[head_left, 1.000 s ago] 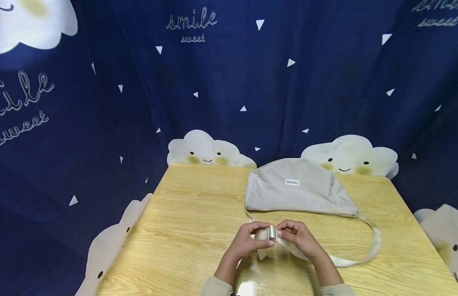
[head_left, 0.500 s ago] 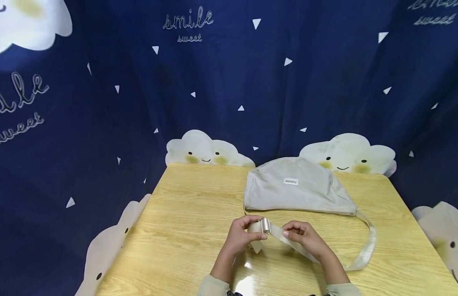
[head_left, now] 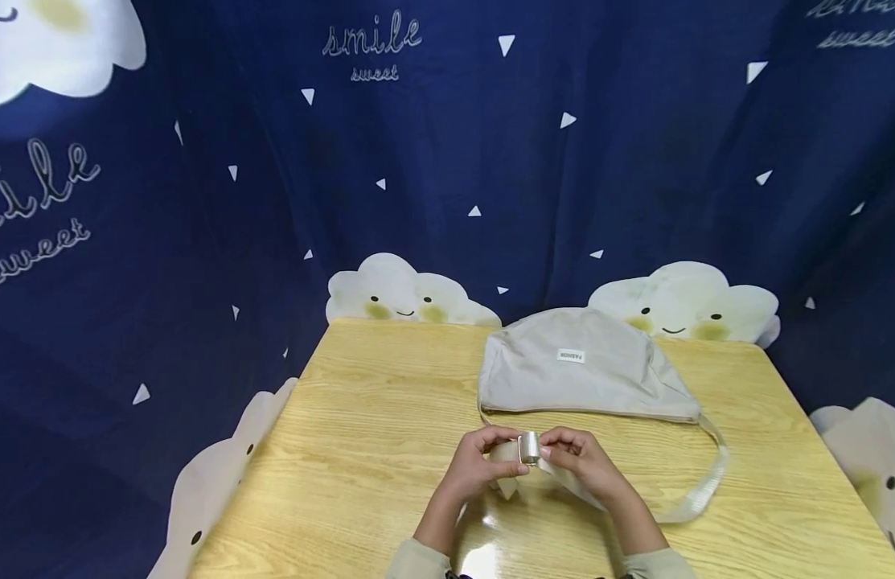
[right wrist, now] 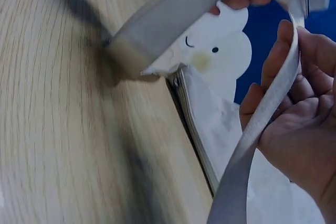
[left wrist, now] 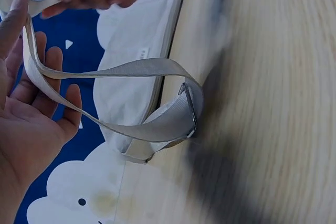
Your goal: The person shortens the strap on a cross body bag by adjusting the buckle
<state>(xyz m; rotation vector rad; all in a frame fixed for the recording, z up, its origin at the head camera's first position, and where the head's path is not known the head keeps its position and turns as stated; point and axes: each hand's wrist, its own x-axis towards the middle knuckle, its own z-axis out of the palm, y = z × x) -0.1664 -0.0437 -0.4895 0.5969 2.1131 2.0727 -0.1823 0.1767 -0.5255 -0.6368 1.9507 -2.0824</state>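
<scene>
A beige shoulder bag (head_left: 585, 382) lies on the table with its long webbing strap (head_left: 696, 500) looping toward the person. At the near side, my left hand (head_left: 470, 470) pinches the strap at its metal slider buckle (head_left: 523, 449), thumb below and index finger above. My right hand (head_left: 588, 466) pinches the strap just right of the buckle, where the webbing bulges up in a small loop. In the left wrist view, a doubled length of strap hangs past the left palm (left wrist: 31, 119) to a metal ring (left wrist: 190, 109). The right wrist view shows webbing (right wrist: 262, 111) running down across the right fingers.
The wooden table (head_left: 360, 418) carries the bag near its back edge. Behind and beside it hangs a dark blue curtain (head_left: 433, 161) with white clouds and triangles. A small white label (head_left: 571, 355) is on the bag's front.
Half a second ago the right hand was farther from the buckle and the webbing there lay flat. It has since moved left to the buckle, and the webbing bulges through it again.
</scene>
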